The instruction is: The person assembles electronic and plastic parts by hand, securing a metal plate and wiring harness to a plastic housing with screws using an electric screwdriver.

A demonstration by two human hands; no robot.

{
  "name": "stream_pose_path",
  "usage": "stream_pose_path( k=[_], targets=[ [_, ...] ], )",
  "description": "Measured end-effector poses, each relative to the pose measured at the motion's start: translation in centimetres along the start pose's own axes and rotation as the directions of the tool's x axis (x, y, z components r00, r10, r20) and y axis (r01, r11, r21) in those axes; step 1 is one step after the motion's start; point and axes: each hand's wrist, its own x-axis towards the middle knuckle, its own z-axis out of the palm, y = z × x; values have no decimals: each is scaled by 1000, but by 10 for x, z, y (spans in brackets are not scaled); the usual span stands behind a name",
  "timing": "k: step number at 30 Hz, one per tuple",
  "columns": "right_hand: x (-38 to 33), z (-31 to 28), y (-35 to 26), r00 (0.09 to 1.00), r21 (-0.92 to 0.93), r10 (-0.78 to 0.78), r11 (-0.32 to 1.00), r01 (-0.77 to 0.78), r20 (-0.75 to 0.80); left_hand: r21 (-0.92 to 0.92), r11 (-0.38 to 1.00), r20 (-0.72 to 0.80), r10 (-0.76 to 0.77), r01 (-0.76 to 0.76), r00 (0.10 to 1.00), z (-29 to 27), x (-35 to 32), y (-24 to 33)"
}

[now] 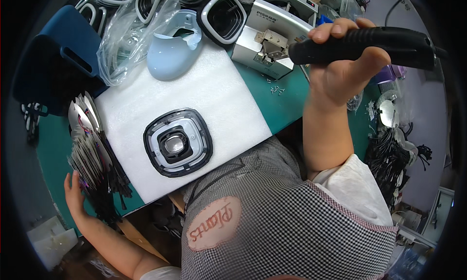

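The work surface is a green table (287, 104) with a white foam sheet (233, 109) laid on it at an angle. A rounded-square housing part (198, 140), black at the rim with a light grey inner frame, lies flat on the near half of the foam sheet; a dark, raised ring surrounds a clear, shiny piece at its center. At the far edge of the sheet is a light blue curved shell (170, 61), with a clear plastic bag (114, 56) just to its left and black frames with grey edging (224, 18) behind. A silver box-shaped machine (250, 51) stands to the right of the foam sheet, and small loose screws (277, 90) lie on the table near its base. The right hand (335, 80) is closed around a black cylindrical handheld tool (365, 46), raised and roughly horizontal. The tool's left end is at the machine's front metal bracket (273, 44); contact cannot be confirmed. The left hand (74, 197) is at the outer side of a stack of thin plates (90, 158) with black cables, fingers extended against its edge; whether it grips a plate cannot be determined. A dark blue bin (73, 41) stands beyond the stack.
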Motion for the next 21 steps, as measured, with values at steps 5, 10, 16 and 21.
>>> stream_pose_path(
  k=[5, 10, 16, 21],
  targets=[
    [-5, -13, 24, 1000, 10, 10, 1000, -10, -6, -409, 898, -173, 100, -163, 980, -4, -15, -5],
    [-8, -15, 37, 1000, -10, -18, 1000, 19, 10, -454, 801, -441, 177, -390, 880, -20, -39, -2],
    [-7, -11, 42, 998, -165, -59, 984, 62, 23, -439, 722, -552, 252, -534, 795, -24, -64, 15],
    [-12, 2, 40, 999, -298, -38, 954, 35, -3, -348, 719, -589, 331, -601, 737, -24, -87, 26]
  ],
)
